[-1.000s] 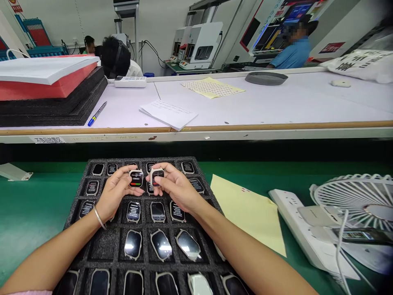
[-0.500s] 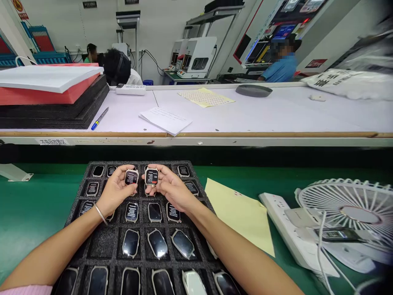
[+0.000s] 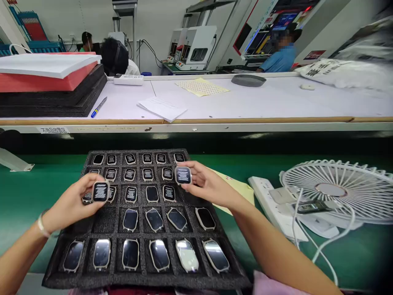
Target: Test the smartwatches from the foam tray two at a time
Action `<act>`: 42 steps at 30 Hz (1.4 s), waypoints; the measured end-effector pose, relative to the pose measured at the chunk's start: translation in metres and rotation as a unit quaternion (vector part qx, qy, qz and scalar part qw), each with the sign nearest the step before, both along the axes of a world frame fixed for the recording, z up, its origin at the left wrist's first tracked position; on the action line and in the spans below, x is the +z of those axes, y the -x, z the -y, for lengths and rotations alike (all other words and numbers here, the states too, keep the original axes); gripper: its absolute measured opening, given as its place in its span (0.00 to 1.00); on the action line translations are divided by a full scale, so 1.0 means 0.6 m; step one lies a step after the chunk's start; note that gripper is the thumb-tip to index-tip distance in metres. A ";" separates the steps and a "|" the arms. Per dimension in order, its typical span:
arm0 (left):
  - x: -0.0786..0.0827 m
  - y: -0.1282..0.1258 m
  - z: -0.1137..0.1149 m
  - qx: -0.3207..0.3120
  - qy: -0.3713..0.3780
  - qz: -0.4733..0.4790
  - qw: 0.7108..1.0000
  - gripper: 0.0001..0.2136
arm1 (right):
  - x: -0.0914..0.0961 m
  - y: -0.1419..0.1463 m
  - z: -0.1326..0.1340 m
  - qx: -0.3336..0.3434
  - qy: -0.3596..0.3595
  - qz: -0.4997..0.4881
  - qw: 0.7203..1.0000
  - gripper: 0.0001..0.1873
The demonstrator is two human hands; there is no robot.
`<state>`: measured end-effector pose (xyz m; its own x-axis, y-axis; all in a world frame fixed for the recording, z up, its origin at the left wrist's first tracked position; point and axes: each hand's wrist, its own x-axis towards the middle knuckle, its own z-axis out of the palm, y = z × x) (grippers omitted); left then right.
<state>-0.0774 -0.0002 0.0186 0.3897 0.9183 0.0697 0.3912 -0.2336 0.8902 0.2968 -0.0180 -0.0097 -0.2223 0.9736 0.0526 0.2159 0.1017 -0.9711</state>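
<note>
My left hand (image 3: 80, 198) pinches a smartwatch case (image 3: 100, 191) without a strap, its lit screen showing lines of text, above the left side of a black foam tray (image 3: 102, 221). Over the tray's right side, my right hand (image 3: 207, 182) grips another strapless smartwatch (image 3: 183, 175), also lit with text. Rows of similar watches lie in the tray's compartments. Those in the far rows mostly show text, while the near rows have dark screens (image 3: 130, 220). One near-row watch (image 3: 187, 256) looks whitish. Bare foam shows in a compartment left of the fourth row.
To the right stand a white fan (image 3: 331, 189) and a power strip (image 3: 276, 209) with loose cables. Yellow paper (image 3: 242, 190) lies partly behind my right arm. The raised shelf (image 3: 215, 108) holds foam sheets (image 3: 52, 100), a pen (image 3: 98, 107) and papers (image 3: 162, 108). Several people sit beyond.
My hands have moved apart from the tray's far middle, the left toward the left edge and the right toward the right, each with a watch. The view has tilted down, showing more of the tray.
</note>
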 end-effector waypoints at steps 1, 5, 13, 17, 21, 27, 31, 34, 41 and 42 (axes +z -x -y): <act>-0.012 0.028 0.015 0.020 -0.010 -0.033 0.999 0.18 | -0.010 -0.019 0.013 -0.019 -0.007 0.050 0.999 0.24; -0.072 0.112 0.066 0.067 -0.025 -0.160 0.985 0.18 | -0.043 -0.065 0.050 -0.049 -0.007 0.216 0.975 0.25; -0.118 0.148 0.090 0.027 -0.122 -0.280 0.952 0.21 | -0.057 -0.066 0.045 0.031 -0.069 0.285 0.955 0.24; -0.117 0.159 0.095 0.066 -0.111 -0.290 0.948 0.26 | -0.075 -0.071 0.054 -0.010 -0.078 0.269 0.960 0.30; -0.125 0.159 0.111 0.075 -0.064 -0.252 0.963 0.27 | -0.105 -0.075 0.082 -0.130 -0.090 0.176 0.972 0.29; -0.162 0.136 0.162 0.227 0.189 0.067 0.953 0.32 | -0.167 -0.066 0.165 -0.193 0.043 -0.078 0.977 0.31; -0.165 0.120 0.184 0.235 0.326 0.238 0.884 0.37 | -0.181 -0.031 0.218 -0.206 0.187 -0.236 0.931 0.42; -0.166 0.115 0.178 0.258 0.364 0.356 0.821 0.36 | -0.163 0.000 0.221 -0.252 0.237 -0.342 0.874 0.43; -0.168 0.092 0.111 0.266 0.326 0.419 0.805 0.36 | -0.146 0.005 0.145 -0.279 0.213 -0.379 0.856 0.44; -0.167 0.086 0.105 0.261 0.319 0.415 0.811 0.36 | -0.148 0.003 0.138 -0.274 0.207 -0.372 0.862 0.43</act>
<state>-0.1292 -0.0631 -0.0818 -0.0010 0.8954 -0.4452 -0.5082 0.3830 0.7714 0.2947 -0.1006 -0.0986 0.2225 0.8916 -0.3944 -0.5775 -0.2055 -0.7901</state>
